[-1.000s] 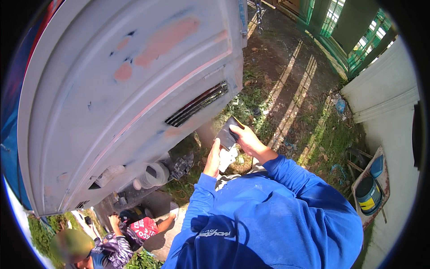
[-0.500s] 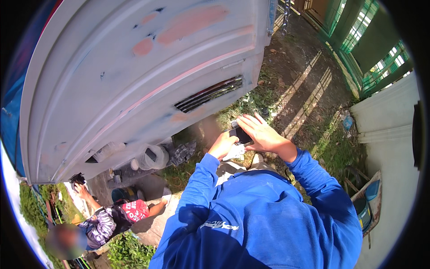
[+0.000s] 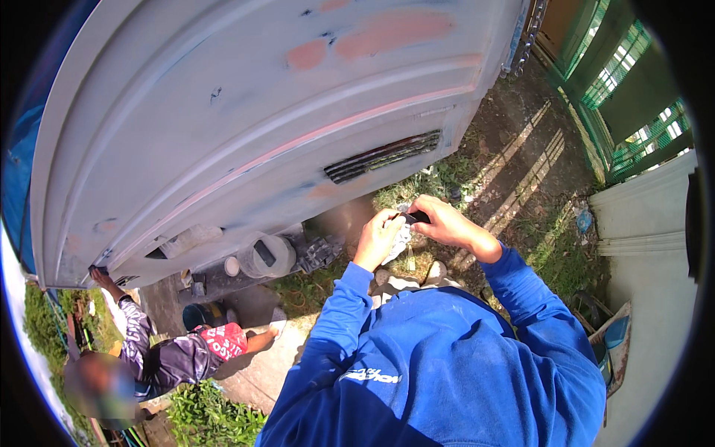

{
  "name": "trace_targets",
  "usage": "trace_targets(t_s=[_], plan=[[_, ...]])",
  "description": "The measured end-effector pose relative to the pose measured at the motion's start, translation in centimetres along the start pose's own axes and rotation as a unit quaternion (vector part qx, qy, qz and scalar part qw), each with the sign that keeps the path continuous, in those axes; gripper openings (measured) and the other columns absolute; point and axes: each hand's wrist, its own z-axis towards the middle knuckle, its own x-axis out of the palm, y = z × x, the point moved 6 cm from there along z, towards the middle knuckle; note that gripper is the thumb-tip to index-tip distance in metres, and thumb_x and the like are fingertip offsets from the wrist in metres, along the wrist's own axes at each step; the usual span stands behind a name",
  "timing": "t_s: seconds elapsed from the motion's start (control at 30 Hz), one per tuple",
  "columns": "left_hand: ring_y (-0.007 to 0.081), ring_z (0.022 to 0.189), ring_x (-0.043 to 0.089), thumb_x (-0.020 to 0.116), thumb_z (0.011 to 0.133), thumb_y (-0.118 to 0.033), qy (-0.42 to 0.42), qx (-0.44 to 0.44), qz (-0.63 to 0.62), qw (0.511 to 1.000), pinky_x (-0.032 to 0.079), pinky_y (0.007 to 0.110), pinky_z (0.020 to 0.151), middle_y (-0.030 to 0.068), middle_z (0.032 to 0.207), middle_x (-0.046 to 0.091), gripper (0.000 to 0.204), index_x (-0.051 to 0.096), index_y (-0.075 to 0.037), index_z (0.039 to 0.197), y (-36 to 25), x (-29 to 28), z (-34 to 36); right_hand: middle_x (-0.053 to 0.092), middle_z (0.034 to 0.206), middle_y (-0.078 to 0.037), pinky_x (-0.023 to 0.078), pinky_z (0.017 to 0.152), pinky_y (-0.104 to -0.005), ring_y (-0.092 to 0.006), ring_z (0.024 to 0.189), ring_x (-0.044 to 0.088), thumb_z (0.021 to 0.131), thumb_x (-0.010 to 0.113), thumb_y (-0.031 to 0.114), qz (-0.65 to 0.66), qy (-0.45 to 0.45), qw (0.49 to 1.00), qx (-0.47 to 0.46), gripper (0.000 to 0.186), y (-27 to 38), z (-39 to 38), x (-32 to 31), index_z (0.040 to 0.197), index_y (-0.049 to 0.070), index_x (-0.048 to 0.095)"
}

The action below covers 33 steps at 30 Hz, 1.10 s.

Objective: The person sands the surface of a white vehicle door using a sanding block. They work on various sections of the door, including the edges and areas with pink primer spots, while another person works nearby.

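Both of my hands are in front of my body, close together, over the ground beside a grey vehicle body panel (image 3: 246,127). Between them is a small black sheet (image 3: 418,217) that looks like sandpaper. My left hand (image 3: 378,237) pinches its left side, and my right hand (image 3: 445,223) curls its fingers over the right side. A crumpled whitish piece (image 3: 399,244) shows just below the fingers; whether I hold it too, I cannot tell. Pink filler patches (image 3: 395,34) mark the panel, and a slotted vent (image 3: 383,156) sits near its lower edge.
At the left another person's hand (image 3: 99,276) holds a dark piece against the panel. A translucent bucket (image 3: 272,257) and a white tub (image 3: 232,266) stand under the panel. To the right are a pale wall (image 3: 648,223) and a wheelbarrow (image 3: 620,350). A chain (image 3: 532,33) hangs beyond the panel.
My right hand lay flat over the black sheet; now its fingers curl and grip it. The view has shifted. The other person's hand has moved up onto the panel.
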Motion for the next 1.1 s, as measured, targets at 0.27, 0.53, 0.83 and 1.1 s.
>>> trace_targets(t_s=[0.27, 0.53, 0.83, 1.1], plan=[[0.0112, 0.094, 0.065, 0.067, 0.102, -0.021, -0.105, 0.096, -0.060, 0.988, 0.053, 0.028, 0.084, 0.0093, 0.111, 0.071, 0.038, 0.060, 0.002, 0.131, -4.6, -8.5, -0.8, 0.065, 0.110, -0.012, 0.045, 0.098, -0.0460, -0.0337, 0.110, 0.061, 0.090, 0.072, 0.017, -0.090, -0.057, 0.990, -0.090, 0.032, 7.9, 8.7, -1.2, 0.120, 0.005, 0.069], [0.0155, 0.104, 0.065, 0.067, 0.097, -0.012, -0.078, 0.048, -0.005, 0.996, 0.051, 0.030, 0.091, 0.0116, 0.119, 0.070, 0.037, 0.062, -0.002, 0.133, 4.0, -13.2, -2.8, 0.063, 0.116, -0.006, 0.043, 0.099, -0.0456, -0.0284, 0.113, 0.057, 0.088, 0.072, 0.014, -0.341, -0.236, 0.888, -0.198, 0.040, 9.8, 16.8, -4.7, 0.127, 0.012, 0.066], [0.0195, 0.078, 0.073, 0.062, 0.098, -0.012, -0.109, -0.162, -0.099, 0.976, 0.060, 0.033, 0.064, 0.0151, 0.104, 0.074, 0.035, 0.062, 0.001, 0.130, 18.8, -17.5, -10.3, 0.062, 0.120, -0.006, 0.044, 0.102, -0.0434, -0.0259, 0.116, 0.056, 0.087, 0.062, 0.012, -0.431, -0.265, 0.823, -0.257, 0.040, 10.9, 16.7, -3.0, 0.126, 0.009, 0.067], [0.0181, 0.082, 0.073, 0.063, 0.095, -0.006, -0.179, -0.247, -0.058, 0.951, 0.059, 0.033, 0.075, 0.0140, 0.101, 0.075, 0.024, 0.069, 0.000, 0.119, 20.2, -18.9, -17.8, 0.063, 0.113, -0.007, 0.047, 0.097, -0.0410, -0.0259, 0.113, 0.058, 0.085, 0.061, 0.014, -0.343, -0.298, 0.855, -0.249, 0.028, 11.4, 18.1, -0.5, 0.110, 0.005, 0.069]])
